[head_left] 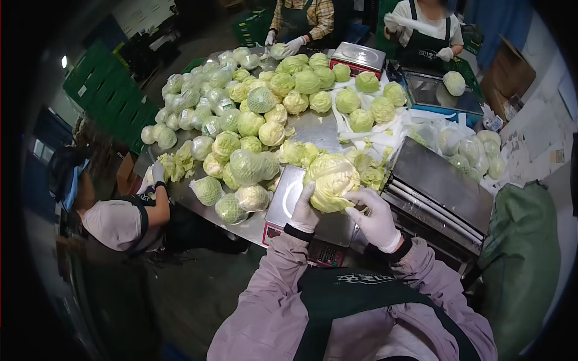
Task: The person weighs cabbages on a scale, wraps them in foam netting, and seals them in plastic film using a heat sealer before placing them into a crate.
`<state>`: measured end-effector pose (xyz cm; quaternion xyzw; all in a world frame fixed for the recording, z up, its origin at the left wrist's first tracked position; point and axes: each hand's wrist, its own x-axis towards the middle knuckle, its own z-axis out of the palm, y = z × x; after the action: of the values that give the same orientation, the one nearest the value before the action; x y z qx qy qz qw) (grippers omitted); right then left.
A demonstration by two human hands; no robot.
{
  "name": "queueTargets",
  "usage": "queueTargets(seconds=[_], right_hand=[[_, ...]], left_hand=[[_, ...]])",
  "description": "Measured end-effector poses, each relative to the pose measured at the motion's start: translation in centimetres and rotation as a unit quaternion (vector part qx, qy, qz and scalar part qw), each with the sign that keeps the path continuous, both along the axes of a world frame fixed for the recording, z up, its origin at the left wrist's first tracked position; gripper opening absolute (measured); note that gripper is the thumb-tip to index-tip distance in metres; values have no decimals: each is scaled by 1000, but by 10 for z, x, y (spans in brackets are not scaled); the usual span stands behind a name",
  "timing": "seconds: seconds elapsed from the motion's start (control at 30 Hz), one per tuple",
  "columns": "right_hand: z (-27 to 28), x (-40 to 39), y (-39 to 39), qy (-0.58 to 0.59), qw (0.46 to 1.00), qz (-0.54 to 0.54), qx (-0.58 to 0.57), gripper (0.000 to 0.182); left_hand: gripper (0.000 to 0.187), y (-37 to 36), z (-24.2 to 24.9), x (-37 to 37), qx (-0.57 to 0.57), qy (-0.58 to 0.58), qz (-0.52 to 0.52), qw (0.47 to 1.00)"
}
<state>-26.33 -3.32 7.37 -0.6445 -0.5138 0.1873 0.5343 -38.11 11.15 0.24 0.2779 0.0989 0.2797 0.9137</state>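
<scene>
A pale green cabbage (pixel 333 180) with loose outer leaves is held up in front of me, above a metal-topped scale (pixel 284 201). My left hand (pixel 306 212), in a white glove, is closed against the cabbage's left side, its fingers partly hidden behind it. At the lower right of the cabbage, my gloved right hand (pixel 376 219) grips the edge of an outer leaf with thumb and fingers. Loose cabbage leaves (pixel 368 169) lie just behind it. The scale's red keypad panel (pixel 326 255) shows below the cabbage.
Many cabbages (pixel 250 123), some bagged or netted, are heaped on the metal table (pixel 316 131). A metal wrapping machine (pixel 442 189) stands to my right. Co-workers stand at the left and far side. Another scale (pixel 359 56) sits at the back, and green crates (pixel 108 93) are stacked left.
</scene>
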Motion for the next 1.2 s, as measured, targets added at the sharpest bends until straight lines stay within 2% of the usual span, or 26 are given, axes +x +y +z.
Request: queueTargets(seconds=[0.07, 0.13, 0.2, 0.27, 0.3, 0.37, 0.43, 0.5, 0.53, 0.57, 0.63, 0.67, 0.7, 0.77, 0.83, 0.87, 0.9, 0.93, 0.97, 1.0, 1.03, 1.07, 1.1, 1.13, 1.17, 1.2], right_hand=[[2, -4, -3, 21, 1000, 8, -3, 27], [5, -7, -7, 89, 995, 13, -34, 24], [0, -7, -8, 92, 996, -1, -11, 23], [-14, -3, -8, 126, 992, -24, -2, 25], [-16, -4, -7, 124, 992, -22, -2, 25], [-19, -5, -4, 369, 928, -29, -45, 31], [-17, -4, -1, 382, 922, -25, -61, 35], [-14, 4, 0, 458, 879, 9, -130, 32], [-27, 9, 2, 468, 873, 35, -135, 24], [-40, 14, 4, 467, 873, 36, -136, 24], [-71, 23, 11, 548, 833, 43, -63, 15], [-89, 29, 17, 579, 815, -3, -31, 11], [-95, 28, 21, 550, 830, -77, -48, 15], [-118, 28, 23, 430, 885, -84, -155, 23], [-130, 29, 20, 415, 847, 25, -331, 30], [-138, 31, 18, 433, 800, 89, -406, 29], [-153, 30, 20, 452, 770, 98, -440, 32], [-191, 31, 21, 237, 897, -7, -374, 35], [-215, 38, 34, -2, 958, -112, -264, 38], [-182, 34, 37, -172, 951, -202, -157, 44], [-171, 40, 43, -124, 965, -181, -147, 46], [-139, 40, 46, 21, 982, -81, -172, 48], [-104, 35, 47, 169, 965, 17, -198, 51], [-93, 31, 46, 325, 925, 76, -181, 56], [-81, 25, 47, 471, 858, 134, -154, 61], [-50, 12, 44, 480, 843, 157, -184, 69]], left_hand=[[64, -5, -2, -2, 6, -17, 10, 1000], [66, -9, 1, -4, 26, -19, 24, 999], [68, -14, 8, -6, 47, -22, 39, 998], [77, -19, 19, -7, 84, 4, 114, 990], [77, -19, 20, -7, 84, 3, 116, 990], [86, -19, 21, -10, 225, 56, 204, 951], [89, -23, 36, -16, 241, 77, 219, 942], [90, -22, 41, -22, 282, 93, 216, 930], [90, -23, 40, -24, 282, 93, 218, 930], [91, -23, 39, -26, 276, 83, 224, 931], [92, -24, 38, -32, 271, 74, 233, 931], [92, -24, 38, -36, 288, 79, 243, 923], [93, -24, 38, -39, 305, 84, 253, 914], [98, -25, 44, -47, 321, 106, 255, 906], [98, -26, 46, -56, 356, 115, 237, 897], [98, -27, 42, -59, 336, 105, 233, 907], [98, -32, 37, -65, 331, 110, 229, 909], [99, -32, 36, -70, 349, 107, 226, 903], [99, -24, 41, -70, 378, 95, 230, 892], [102, -23, 40, -71, 398, 82, 246, 880], [104, -18, 31, -76, 441, 110, 249, 855], [104, -17, 32, -78, 451, 121, 260, 845], [104, -20, 31, -82, 456, 137, 265, 839], [104, -22, 35, -87, 450, 139, 259, 843], [104, -21, 45, -91, 552, 182, 280, 764], [104, -20, 54, -93, 646, 218, 298, 668]])
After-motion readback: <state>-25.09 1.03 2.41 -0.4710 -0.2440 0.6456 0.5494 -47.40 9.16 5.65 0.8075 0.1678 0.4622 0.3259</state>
